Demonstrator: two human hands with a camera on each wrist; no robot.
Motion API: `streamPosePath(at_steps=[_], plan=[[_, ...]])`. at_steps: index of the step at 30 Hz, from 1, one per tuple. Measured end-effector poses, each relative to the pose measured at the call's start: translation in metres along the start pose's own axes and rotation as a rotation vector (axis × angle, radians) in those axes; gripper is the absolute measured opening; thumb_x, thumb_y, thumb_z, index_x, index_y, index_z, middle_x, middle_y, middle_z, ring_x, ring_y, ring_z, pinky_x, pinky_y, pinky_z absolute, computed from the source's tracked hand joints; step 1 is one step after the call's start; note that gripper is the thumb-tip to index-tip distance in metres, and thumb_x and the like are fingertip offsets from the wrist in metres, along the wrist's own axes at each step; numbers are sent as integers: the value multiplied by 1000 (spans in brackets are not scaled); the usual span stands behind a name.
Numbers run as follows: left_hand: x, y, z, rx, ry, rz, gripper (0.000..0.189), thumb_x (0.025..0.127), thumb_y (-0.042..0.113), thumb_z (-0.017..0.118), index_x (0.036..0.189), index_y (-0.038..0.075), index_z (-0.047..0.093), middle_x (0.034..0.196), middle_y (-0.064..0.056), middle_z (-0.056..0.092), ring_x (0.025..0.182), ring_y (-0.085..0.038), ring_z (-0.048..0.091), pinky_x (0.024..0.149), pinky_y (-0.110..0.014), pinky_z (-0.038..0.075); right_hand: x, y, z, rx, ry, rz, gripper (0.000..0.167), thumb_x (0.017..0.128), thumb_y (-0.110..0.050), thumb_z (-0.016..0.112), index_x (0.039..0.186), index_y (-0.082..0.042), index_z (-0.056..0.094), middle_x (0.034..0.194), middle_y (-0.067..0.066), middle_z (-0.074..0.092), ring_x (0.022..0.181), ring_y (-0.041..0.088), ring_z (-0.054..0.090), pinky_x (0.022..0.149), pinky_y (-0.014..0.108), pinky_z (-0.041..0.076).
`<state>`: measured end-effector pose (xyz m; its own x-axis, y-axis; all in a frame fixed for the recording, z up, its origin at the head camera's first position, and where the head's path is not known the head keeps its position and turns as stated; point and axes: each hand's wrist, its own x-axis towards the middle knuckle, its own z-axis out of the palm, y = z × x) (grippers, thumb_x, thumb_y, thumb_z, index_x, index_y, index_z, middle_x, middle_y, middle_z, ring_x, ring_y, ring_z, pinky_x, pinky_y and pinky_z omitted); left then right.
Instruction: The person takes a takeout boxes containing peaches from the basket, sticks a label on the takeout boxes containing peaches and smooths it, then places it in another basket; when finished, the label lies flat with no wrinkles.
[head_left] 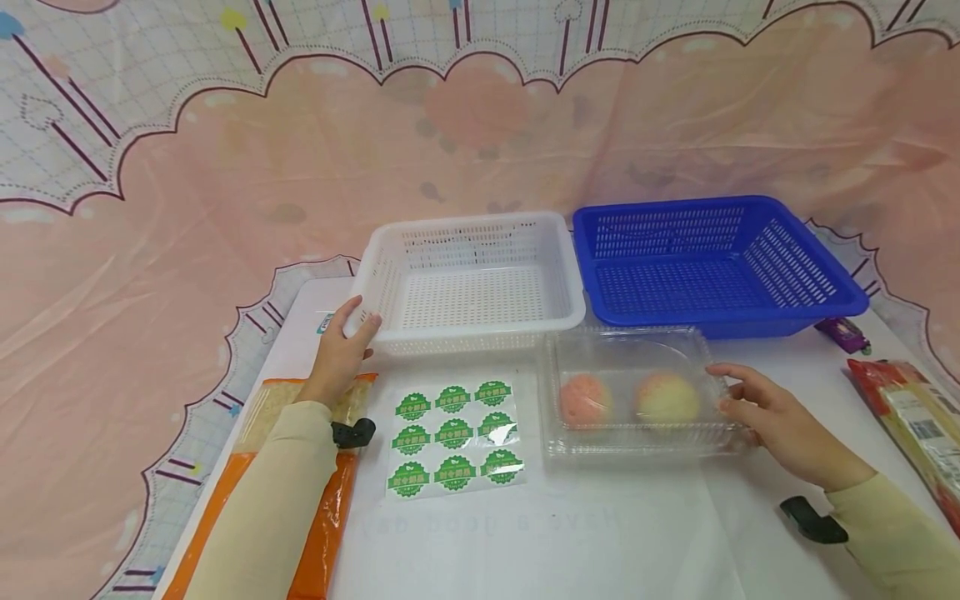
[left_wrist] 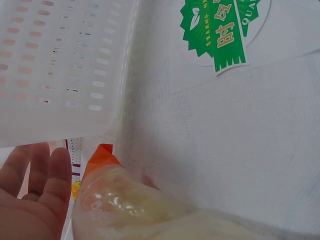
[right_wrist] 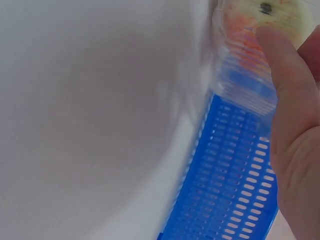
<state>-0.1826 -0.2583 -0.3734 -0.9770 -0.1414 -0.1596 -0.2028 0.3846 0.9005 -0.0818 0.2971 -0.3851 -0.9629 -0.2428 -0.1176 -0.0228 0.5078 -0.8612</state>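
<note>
At the left front corner of a white plastic basket (head_left: 480, 325), my left hand (head_left: 337, 354) grips the rim between thumb and fingers. The left wrist view shows several of its fingers (left_wrist: 56, 175) against the edge of the basket. My right hand (head_left: 780, 417) holds a clear plastic box (head_left: 630, 350) by its right side, with the thumb (right_wrist: 280, 60) pressed on the wall. Inside the closed box lie two round peach-like fruits, one pink (head_left: 586, 402) and one yellowish (head_left: 667, 398). A sheet of green round stickers (head_left: 453, 433) lies between the hands.
A blue basket (head_left: 705, 321) stands right of the white one, behind the box. Under my left forearm lies an orange-and-clear bag (head_left: 322, 533). At the right are a red-and-clear package (head_left: 915, 425) and a small purple packet (head_left: 843, 335). A patterned cloth (head_left: 300, 167) hangs behind.
</note>
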Motion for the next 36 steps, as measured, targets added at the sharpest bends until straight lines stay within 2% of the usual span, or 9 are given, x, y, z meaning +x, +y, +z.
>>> streamPosePath(at_steps=[7, 13, 19, 28, 36], plan=[[0, -1, 0, 0, 5, 3, 80, 97, 58, 55, 162, 31, 16, 163, -9, 20, 130, -35, 43, 107, -46, 43, 1, 4, -2, -18, -5, 7, 48, 108, -22, 48, 150, -5, 33, 121, 20, 47, 91, 17, 50, 64, 31, 49], [1, -2, 0, -7, -1, -2, 76, 99, 54, 55, 161, 32, 16, 163, -9, 20, 130, -34, 43, 107, -46, 43, 0, 8, -3, -38, 26, -39, 45, 107, -19, 48, 149, -5, 35, 113, 17, 48, 84, 15, 50, 60, 30, 48], [0, 0, 0, -21, 1, 36, 75, 100, 51, 55, 162, 28, 17, 158, -12, 26, 128, -33, 42, 106, -48, 43, -2, 11, -4, -16, 38, -75, 43, 106, -14, 49, 148, -11, 39, 111, 16, 48, 78, 16, 50, 58, 29, 49], [1, -1, 0, -33, -12, 44, 71, 103, 44, 53, 162, 28, 17, 158, -12, 26, 128, -33, 42, 106, -50, 43, -2, 10, -6, -62, 28, -13, 47, 107, -20, 48, 149, -5, 34, 117, 18, 47, 84, 15, 50, 60, 29, 48], [3, -2, -2, -31, -14, 37, 72, 102, 46, 54, 162, 28, 18, 158, -10, 27, 128, -33, 43, 106, -49, 43, -2, 14, -7, -54, 39, -36, 44, 107, -18, 48, 149, -9, 36, 118, 19, 48, 80, 15, 50, 60, 29, 49]])
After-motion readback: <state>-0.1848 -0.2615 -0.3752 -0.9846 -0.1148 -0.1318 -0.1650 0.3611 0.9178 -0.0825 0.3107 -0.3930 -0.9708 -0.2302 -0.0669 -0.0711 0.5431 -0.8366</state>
